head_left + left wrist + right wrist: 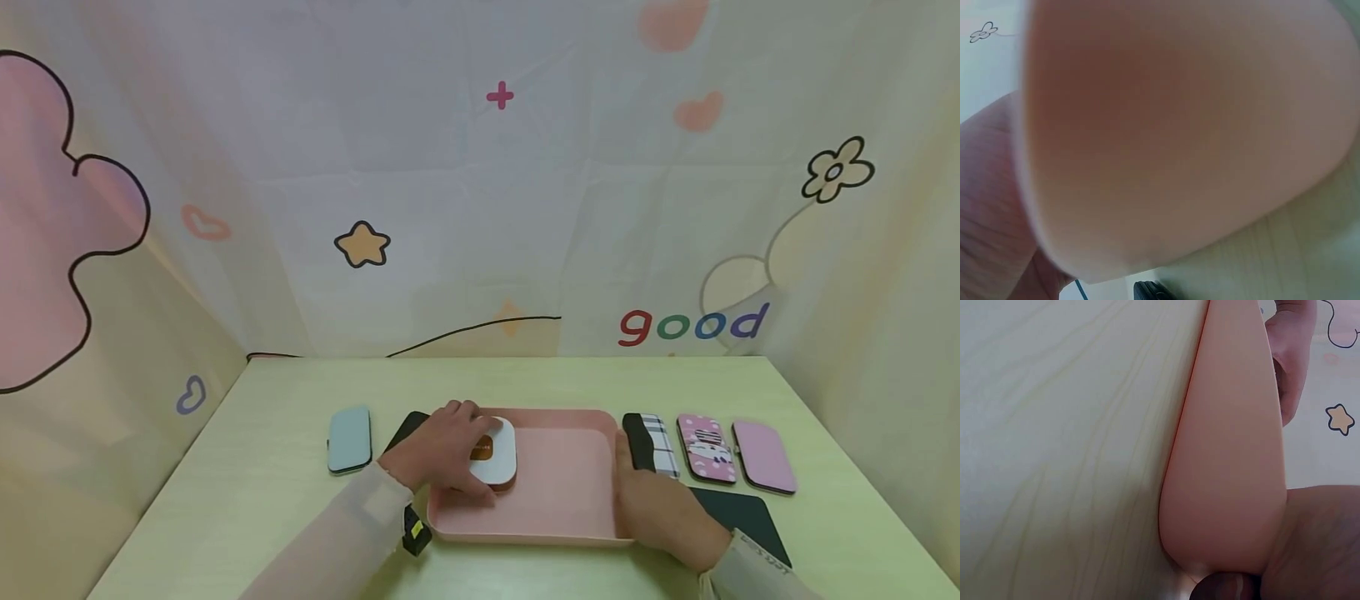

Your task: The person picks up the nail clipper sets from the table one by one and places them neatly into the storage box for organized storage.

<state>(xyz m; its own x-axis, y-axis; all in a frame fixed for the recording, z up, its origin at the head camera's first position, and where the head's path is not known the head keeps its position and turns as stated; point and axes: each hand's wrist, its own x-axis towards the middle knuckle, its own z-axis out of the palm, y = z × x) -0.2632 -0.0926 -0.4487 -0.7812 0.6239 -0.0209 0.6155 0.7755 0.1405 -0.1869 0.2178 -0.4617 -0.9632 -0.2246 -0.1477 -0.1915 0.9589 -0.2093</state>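
Note:
In the head view a pink tray (566, 475) lies on the table before me. My left hand (446, 450) reaches over its left side and holds a white rounded-square case (502, 454) with a brown label, thumb at the near side and fingers at the far side. My right hand (663, 508) grips the tray's right wall. In the right wrist view the right hand (1316, 544) wraps the wall, a fingertip showing low down. The tray's outer wall (1191, 137) fills most of the left wrist view, so the white case is hidden there.
A light-blue case (350, 440) lies left of the tray, and a black item (407, 429) is partly covered by the left hand. On the right lie a plaid-and-black case (662, 446), a pink patterned case (705, 450), a plain pink case (765, 457) and a dark flat item (746, 521).

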